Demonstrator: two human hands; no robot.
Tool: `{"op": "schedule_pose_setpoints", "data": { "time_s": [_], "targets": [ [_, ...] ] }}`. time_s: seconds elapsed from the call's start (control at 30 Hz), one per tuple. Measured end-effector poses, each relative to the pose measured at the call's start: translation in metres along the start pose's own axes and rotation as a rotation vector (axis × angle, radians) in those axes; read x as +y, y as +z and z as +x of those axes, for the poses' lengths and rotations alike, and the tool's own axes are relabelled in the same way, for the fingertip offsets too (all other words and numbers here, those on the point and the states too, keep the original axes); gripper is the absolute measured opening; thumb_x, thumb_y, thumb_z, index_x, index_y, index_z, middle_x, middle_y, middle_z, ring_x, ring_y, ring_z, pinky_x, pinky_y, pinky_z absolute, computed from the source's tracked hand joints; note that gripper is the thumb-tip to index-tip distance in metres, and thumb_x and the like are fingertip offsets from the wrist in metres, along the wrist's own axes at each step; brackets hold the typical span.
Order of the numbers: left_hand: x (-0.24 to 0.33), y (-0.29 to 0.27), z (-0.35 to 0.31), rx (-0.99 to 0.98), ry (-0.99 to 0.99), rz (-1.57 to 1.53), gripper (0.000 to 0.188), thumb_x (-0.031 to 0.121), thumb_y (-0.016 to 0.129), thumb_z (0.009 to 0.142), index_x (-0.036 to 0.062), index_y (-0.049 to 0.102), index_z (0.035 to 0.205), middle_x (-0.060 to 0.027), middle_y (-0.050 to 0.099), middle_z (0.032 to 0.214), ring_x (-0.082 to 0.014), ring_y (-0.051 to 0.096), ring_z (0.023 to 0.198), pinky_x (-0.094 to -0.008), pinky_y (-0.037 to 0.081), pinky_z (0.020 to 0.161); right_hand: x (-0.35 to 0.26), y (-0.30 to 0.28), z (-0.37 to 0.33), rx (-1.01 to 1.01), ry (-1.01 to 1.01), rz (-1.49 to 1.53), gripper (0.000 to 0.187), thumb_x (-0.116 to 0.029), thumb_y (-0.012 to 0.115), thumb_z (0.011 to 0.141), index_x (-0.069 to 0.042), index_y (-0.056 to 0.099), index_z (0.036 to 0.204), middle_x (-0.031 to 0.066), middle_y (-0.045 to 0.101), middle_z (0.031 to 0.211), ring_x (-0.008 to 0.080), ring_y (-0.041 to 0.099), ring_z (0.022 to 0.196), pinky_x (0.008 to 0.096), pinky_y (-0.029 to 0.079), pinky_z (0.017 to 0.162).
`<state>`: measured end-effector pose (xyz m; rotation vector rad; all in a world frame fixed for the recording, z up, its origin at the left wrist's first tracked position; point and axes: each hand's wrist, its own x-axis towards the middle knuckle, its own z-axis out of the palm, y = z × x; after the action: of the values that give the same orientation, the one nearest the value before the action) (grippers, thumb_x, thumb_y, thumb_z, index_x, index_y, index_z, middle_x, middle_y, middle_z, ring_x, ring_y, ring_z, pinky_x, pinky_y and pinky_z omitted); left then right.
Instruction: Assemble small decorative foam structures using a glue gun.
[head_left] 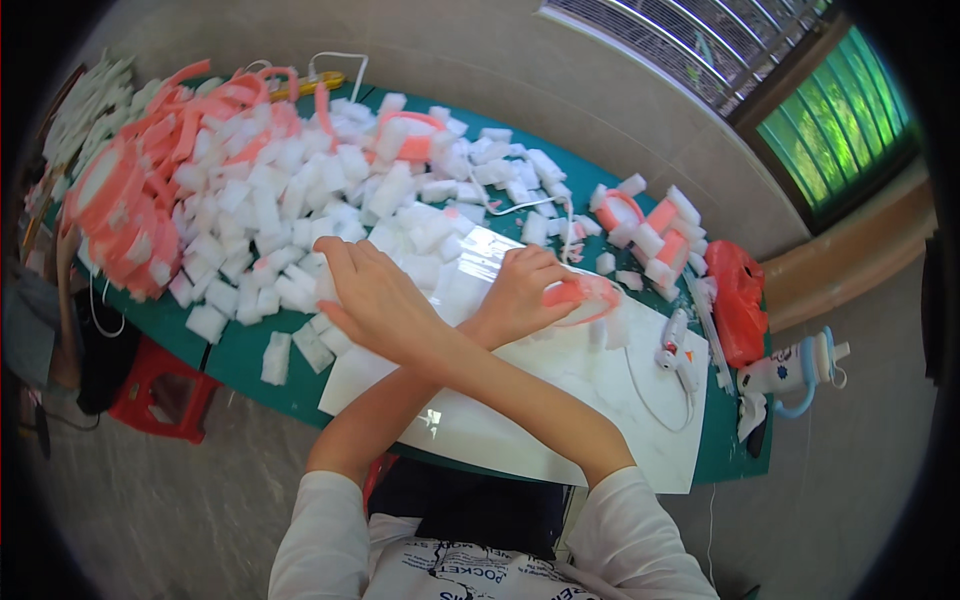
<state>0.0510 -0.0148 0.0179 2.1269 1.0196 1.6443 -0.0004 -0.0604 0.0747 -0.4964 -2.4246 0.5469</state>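
My forearms cross over the white board, the right one lying on top. Out to the right, my left hand is closed on the edge of a pink foam ring, held above the board with a whitish piece hanging at its far side. Over on the left, my right hand reaches to the near edge of a heap of white foam blocks. Its thumb and fingers are spread apart, with blocks just beyond them. I cannot make out any block gripped there.
Pink foam strips and rings pile up at the far left of the green table. At the right are foam-covered rings, a white glue gun with its cord, a red plastic bag and a white bottle. A red stool stands below left.
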Motion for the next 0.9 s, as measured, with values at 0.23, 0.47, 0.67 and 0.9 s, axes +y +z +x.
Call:
{"op": "schedule_pose_setpoints", "data": {
  "time_s": [0.23, 0.47, 0.67, 0.9],
  "targets": [
    [0.003, 0.002, 0.002, -0.017, -0.006, -0.042, 0.022, 0.018, 0.074, 0.064, 0.0078, 0.064, 0.082, -0.0061, 0.058, 0.081, -0.0219, 0.051, 0.084, -0.0344, 0.037, 0.080, -0.012, -0.089, -0.032, 0.272, -0.029, 0.347, 0.026, -0.007, 0.058, 0.081, -0.003, 0.054, 0.107, 0.0101, 0.056, 0.101, 0.0205, 0.057, 0.089, 0.0292, 0.049, 0.072],
    [-0.001, 0.002, 0.004, -0.040, -0.055, -0.021, 0.023, 0.016, 0.072, 0.063, 0.0070, 0.063, 0.083, -0.0061, 0.057, 0.080, -0.0226, 0.052, 0.082, -0.0342, 0.038, 0.074, 0.011, -0.176, -0.101, 0.639, 0.269, 0.253, 0.038, -0.005, 0.065, 0.077, -0.003, 0.048, 0.110, 0.0093, 0.055, 0.097, 0.0132, 0.061, 0.072, 0.0226, 0.049, 0.057],
    [0.002, -0.001, 0.006, -0.041, -0.009, 0.053, 0.024, 0.014, 0.074, 0.062, 0.0050, 0.063, 0.082, -0.0077, 0.058, 0.075, -0.0235, 0.053, 0.077, -0.0336, 0.040, 0.068, 0.043, -0.193, -0.140, 0.414, 0.475, -0.229, 0.026, -0.007, 0.062, 0.076, -0.003, 0.057, 0.102, 0.0107, 0.055, 0.097, 0.0224, 0.058, 0.078, 0.0307, 0.045, 0.059],
    [0.006, -0.002, 0.006, -0.069, -0.094, 0.060, 0.023, 0.015, 0.074, 0.064, 0.0051, 0.064, 0.082, -0.0078, 0.059, 0.078, -0.0218, 0.054, 0.079, -0.0319, 0.041, 0.070, 0.038, -0.175, -0.141, 0.323, 0.573, -0.212, 0.033, -0.003, 0.061, 0.074, -0.004, 0.057, 0.107, 0.0142, 0.052, 0.094, 0.0282, 0.056, 0.076, 0.0330, 0.048, 0.060]
  ]
}}
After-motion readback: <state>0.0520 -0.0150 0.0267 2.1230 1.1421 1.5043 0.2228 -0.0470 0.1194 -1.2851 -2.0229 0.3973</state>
